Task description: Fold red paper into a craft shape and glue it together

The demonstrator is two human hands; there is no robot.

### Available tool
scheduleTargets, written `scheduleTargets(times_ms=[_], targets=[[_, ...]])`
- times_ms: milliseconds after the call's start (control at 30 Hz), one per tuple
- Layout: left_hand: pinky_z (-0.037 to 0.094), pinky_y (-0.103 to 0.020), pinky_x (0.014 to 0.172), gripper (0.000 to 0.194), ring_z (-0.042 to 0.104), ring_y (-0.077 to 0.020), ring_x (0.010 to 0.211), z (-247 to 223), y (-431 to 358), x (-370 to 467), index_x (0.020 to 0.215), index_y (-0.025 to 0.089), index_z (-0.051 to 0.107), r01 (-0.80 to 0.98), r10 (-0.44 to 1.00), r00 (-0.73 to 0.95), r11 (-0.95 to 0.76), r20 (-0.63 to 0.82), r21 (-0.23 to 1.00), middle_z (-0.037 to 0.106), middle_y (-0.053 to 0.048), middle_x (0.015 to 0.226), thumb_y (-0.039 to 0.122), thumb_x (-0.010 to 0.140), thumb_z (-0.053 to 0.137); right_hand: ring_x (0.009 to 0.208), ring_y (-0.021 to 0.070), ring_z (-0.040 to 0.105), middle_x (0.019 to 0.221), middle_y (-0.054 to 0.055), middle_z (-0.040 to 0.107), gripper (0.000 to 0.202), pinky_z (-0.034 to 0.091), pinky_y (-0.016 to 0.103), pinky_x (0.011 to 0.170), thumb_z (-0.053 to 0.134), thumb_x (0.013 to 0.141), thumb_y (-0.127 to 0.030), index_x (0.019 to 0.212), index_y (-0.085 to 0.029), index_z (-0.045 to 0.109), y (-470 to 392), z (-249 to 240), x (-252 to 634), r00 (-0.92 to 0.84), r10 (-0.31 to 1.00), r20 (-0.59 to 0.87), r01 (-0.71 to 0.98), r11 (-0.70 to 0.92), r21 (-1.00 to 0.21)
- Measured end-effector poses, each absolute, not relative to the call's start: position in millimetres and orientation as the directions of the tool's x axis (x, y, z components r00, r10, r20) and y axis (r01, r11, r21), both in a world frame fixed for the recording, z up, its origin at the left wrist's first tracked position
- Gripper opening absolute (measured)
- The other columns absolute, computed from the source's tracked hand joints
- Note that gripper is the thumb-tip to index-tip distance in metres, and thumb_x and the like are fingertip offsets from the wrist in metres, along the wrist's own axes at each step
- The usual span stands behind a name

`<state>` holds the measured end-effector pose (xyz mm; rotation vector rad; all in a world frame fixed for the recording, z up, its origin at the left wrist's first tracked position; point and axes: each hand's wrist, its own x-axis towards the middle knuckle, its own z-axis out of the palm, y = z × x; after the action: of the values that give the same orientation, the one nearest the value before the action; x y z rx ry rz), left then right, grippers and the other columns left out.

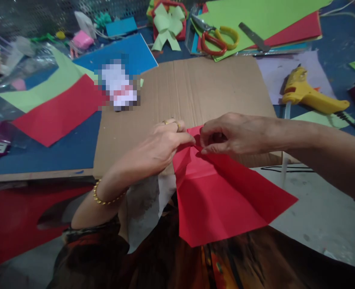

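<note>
A red sheet of paper (222, 200) with creases across it hangs over the near edge of the cardboard (183, 92). My left hand (165, 142) pinches its upper edge from the left, thumb pressed on the paper. On the other side, my right hand (222, 134) grips the same edge between thumb and curled fingers. The paper is gathered into folds between the two hands, and its lower part fans out toward my lap. Some fingertips are hidden behind the paper and the hands.
A yellow glue gun (313, 94) lies at right, its glue stick jutting toward me. Scissors (216, 42) and a metal blade (254, 37) rest on green sheets (268, 16). A pale green paper bow (169, 24) stands behind; another red sheet (60, 108) lies left.
</note>
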<state>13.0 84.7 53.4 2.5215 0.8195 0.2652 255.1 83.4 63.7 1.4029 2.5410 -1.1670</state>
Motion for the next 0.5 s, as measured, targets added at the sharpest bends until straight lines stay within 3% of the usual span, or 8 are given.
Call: scheduleTargets(times_ms=[133, 300, 500], targets=[[0.046, -0.036, 0.08, 0.038, 0.057, -0.0215, 0.091, 54.7, 85.9, 16.0, 0.1, 0.022, 0.079, 0.505, 0.594, 0.804, -0.699, 0.017, 0.506, 0.06, -0.005, 0.091, 0.009, 0.103, 0.044, 0.068, 0.0145, 0.059, 0.081, 0.002, 0.075, 0.011, 0.037, 0.029, 0.062, 0.065, 0.09, -0.025, 0.086, -0.022, 0.075, 80.5, 58.9, 253.1, -0.556, 0.762, -0.332, 0.743, 0.277, -0.609], [0.045, -0.035, 0.078, 0.033, 0.057, -0.0206, 0.089, 52.4, 88.1, 19.2, 0.091, 0.02, 0.073, 0.504, 0.595, 0.803, -0.697, 0.019, 0.51, 0.058, -0.004, 0.088, 0.009, 0.103, 0.044, 0.069, 0.014, 0.06, 0.081, 0.001, 0.075, 0.012, 0.038, 0.029, 0.063, 0.064, 0.087, -0.022, 0.085, -0.022, 0.076, 79.0, 53.8, 251.2, -0.519, 0.787, -0.333, 0.765, 0.253, -0.593], [0.047, -0.035, 0.079, 0.029, 0.06, -0.0203, 0.09, 50.7, 88.5, 18.5, 0.102, 0.022, 0.068, 0.549, 0.65, 0.76, -0.656, 0.018, 0.517, 0.065, -0.004, 0.095, 0.014, 0.107, 0.04, 0.068, 0.0137, 0.059, 0.08, 0.001, 0.074, 0.008, 0.037, 0.029, 0.062, 0.067, 0.085, -0.021, 0.085, -0.021, 0.076, 77.2, 60.0, 247.8, -0.479, 0.801, -0.359, 0.788, 0.211, -0.579]])
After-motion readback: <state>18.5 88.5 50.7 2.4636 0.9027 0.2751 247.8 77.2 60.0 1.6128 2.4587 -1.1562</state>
